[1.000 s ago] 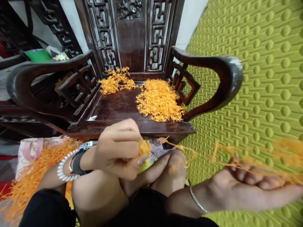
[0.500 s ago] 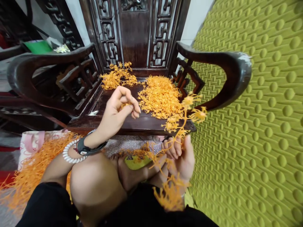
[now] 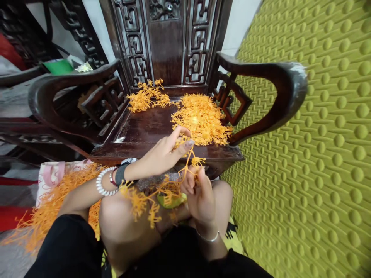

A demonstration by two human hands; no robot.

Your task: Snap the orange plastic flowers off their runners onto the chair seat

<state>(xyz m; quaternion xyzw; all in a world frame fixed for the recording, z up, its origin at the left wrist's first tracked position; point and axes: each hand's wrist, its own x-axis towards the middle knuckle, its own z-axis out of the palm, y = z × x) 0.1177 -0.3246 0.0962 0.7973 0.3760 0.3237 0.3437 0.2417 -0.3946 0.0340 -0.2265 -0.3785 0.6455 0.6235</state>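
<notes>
In front of the chair seat, my right hand pinches the stem of an orange plastic flower sprig, whose branches hang to the left above my knee. My left hand is closed, thumb and fingers around a small orange flower head at the sprig's upper end. Part of that flower head is hidden by the fingers. Just beyond my hands, a pile of loose orange flower heads covers the right side of the dark wooden seat. A smaller orange cluster lies at the back left of the seat.
Carved armrests flank the seat. A large heap of orange sprigs lies at lower left by a white-and-pink bag. Yellow-green padded material stands along the right. A green object is at upper left.
My left hand has moved right and down to the sprig. My right hand has come left with the sprig, which has swung from upright to hanging leftward.
</notes>
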